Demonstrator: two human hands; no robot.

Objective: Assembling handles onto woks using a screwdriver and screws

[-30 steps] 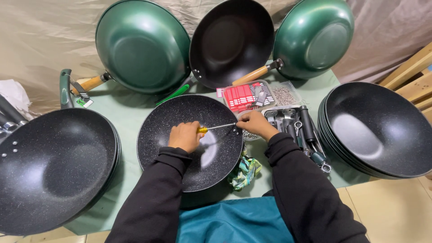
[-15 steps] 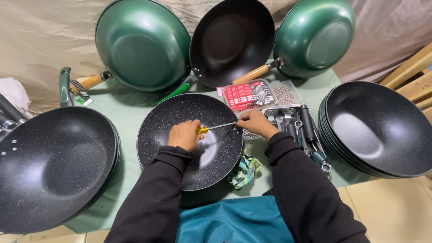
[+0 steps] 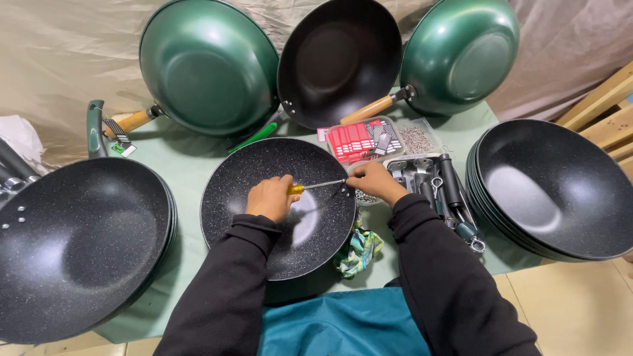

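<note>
Nearest us we note a teal apron and two black sleeves. Our left hand is closed around the yellow handle of a screwdriver, held level across the speckled black wok at table centre. The tip meets the wok's right rim, where our right hand pinches the rim; what its fingers hold we cannot tell. A patterned cloth lies under that rim.

Left, a stack of black woks; right, another stack. Beside the right hand, a tray of black handles. Behind it, a clear box of red and black label cards and a clear bag of small metal screws.

Farthest, three woks lean against the backdrop: green, black, green.
</note>
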